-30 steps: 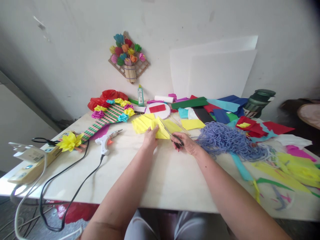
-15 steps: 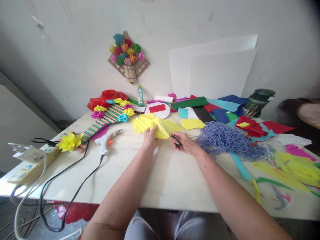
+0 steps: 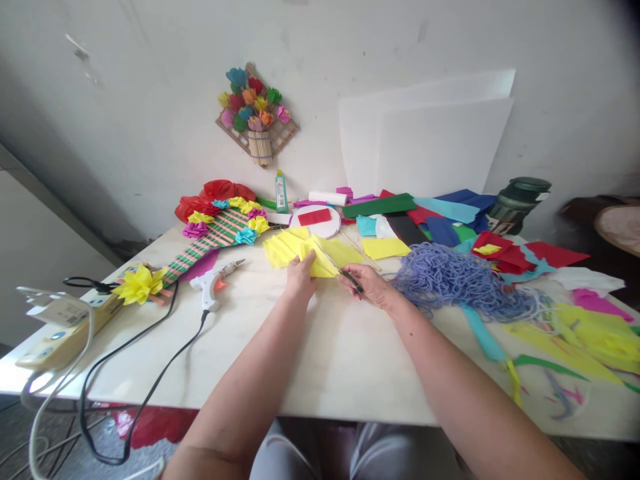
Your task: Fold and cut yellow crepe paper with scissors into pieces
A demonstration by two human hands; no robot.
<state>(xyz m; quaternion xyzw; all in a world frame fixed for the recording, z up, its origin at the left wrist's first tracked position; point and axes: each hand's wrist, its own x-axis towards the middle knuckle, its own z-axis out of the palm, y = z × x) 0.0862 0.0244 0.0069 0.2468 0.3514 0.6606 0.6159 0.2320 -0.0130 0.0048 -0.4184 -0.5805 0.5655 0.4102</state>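
Observation:
Yellow crepe paper (image 3: 285,248), folded in layers, is pinched by my left hand (image 3: 301,272) at its near edge. Around the dark handles of a pair of scissors (image 3: 353,281) my right hand (image 3: 367,285) is closed. The scissor blades point away and to the left, lying at the paper just right of my left thumb. I cannot tell how far the blades are apart. A flat yellow sheet (image 3: 386,248) lies beyond my right hand, and a tangled heap of blue-purple yarn (image 3: 445,280) sits to its right.
On the left are a white glue gun (image 3: 213,283) with a trailing cord, a woven fan-shaped piece (image 3: 215,230) edged with paper flowers, and a power strip (image 3: 75,327). Coloured paper (image 3: 380,204), a glue bottle (image 3: 281,192) and a dark green jar (image 3: 520,203) stand or lie toward the wall.
Both hands stay almost in place on the paper. The right hand and the scissor handles have shifted very slightly.

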